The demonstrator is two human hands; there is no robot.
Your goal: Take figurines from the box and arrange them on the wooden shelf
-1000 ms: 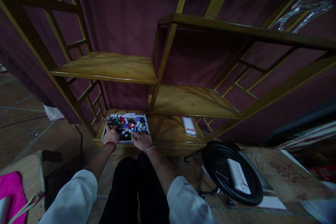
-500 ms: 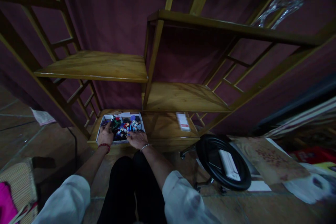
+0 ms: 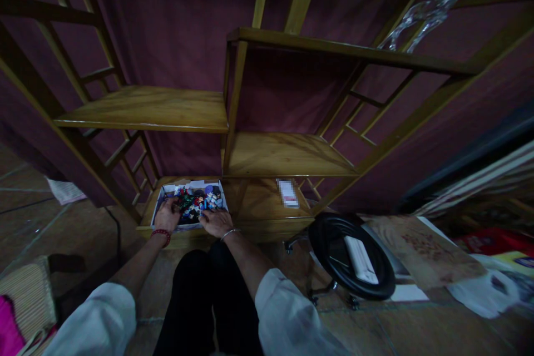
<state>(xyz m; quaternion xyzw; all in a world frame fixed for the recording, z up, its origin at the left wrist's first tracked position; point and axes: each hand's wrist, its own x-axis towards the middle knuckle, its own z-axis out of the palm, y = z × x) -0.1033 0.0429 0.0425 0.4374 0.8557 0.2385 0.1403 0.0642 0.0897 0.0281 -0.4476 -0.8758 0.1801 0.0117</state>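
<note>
A shallow white box [image 3: 224,198] full of small colourful figures [image 3: 199,201] sits on the bottom board of a wooden shelf unit. My left hand [image 3: 167,214], a red bracelet at its wrist, reaches over the box's left front corner. Its fingers are bent and apart among dark figures; no held thing can be made out. At the front right of the box is my right hand [image 3: 216,222], a silver bangle on its wrist. The fingers are spread over the figures near the front rim, with a small blue piece beside the fingertips. Their undersides are hidden.
The wooden shelf unit [image 3: 287,158] rises around the box, with a board [image 3: 146,105] overhead. A blurred white packet [image 3: 287,193] lies to the right. A black round stool [image 3: 321,239] carries a white box [image 3: 361,260]. At lower left stands a woven seat [image 3: 31,283].
The view has shifted slightly. My left fingers bend further down among the figures, where one was stretched out before. My right hand stays near the front rim, and the box remains in place.
</note>
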